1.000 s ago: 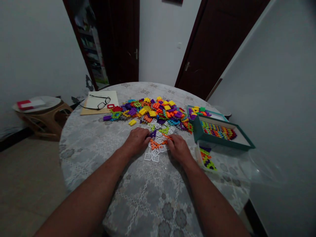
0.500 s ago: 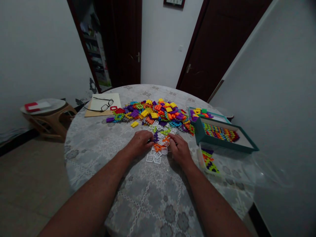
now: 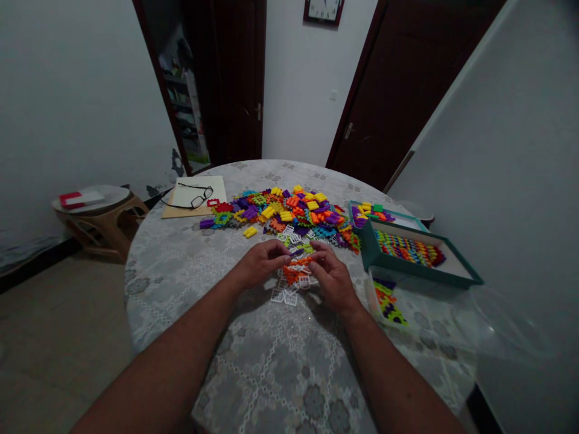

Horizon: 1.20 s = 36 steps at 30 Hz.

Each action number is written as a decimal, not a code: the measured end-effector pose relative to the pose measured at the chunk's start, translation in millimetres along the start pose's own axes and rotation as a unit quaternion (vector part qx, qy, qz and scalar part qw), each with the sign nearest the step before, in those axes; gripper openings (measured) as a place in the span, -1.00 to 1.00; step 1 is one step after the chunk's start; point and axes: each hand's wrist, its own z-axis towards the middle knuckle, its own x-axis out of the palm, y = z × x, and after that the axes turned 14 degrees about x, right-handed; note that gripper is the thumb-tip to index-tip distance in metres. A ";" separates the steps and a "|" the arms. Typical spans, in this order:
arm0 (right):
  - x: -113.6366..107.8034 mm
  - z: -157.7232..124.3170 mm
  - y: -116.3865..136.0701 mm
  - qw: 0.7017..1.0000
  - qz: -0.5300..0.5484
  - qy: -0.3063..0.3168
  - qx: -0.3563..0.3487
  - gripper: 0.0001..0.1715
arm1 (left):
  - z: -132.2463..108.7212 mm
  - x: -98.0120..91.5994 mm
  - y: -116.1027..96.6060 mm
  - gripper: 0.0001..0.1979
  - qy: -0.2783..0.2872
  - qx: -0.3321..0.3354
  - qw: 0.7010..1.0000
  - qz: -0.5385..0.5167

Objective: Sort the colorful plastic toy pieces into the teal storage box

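Left hand (image 3: 265, 263): fingertips curled beside a purple toothed plastic piece (image 3: 297, 253); cannot tell if gripping.
Right hand (image 3: 332, 274): thumb and forefinger apparently pinching an orange toothed plastic piece (image 3: 308, 260).
Pieces: mid-table, between far and near edges.
Pinch: light, probably best clear of teeth.

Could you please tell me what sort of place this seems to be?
It is most likely a room in a home, perhaps a dining area: there is a round table under a flower-patterned cloth, a wall clock and a dark door with a handle.
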 end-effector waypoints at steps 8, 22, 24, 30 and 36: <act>8.1 -4.6 -4.1 0.998 0.029 0.016 0.048 -0.85 | -0.5 8.7 -4.2 -0.69 0.054 -0.010 0.998 -0.026; -4.2 6.7 -3.7 0.982 -0.029 -0.156 0.099 -0.55 | -6.2 -46.8 16.9 -0.68 0.011 -0.075 0.894 0.441; -5.8 7.1 -2.4 0.980 -0.038 -0.174 0.093 -0.53 | -7.6 -38.8 18.2 -0.62 0.047 -0.068 0.877 0.474; -12.3 11.8 -3.4 0.977 -0.032 -0.175 0.119 -0.46 | -7.8 -19.7 7.7 -0.67 0.083 0.076 0.885 0.451; -14.4 16.8 -7.4 0.972 0.054 -0.186 0.131 -0.49 | -13.3 12.9 -5.8 -0.67 0.167 0.101 0.887 0.418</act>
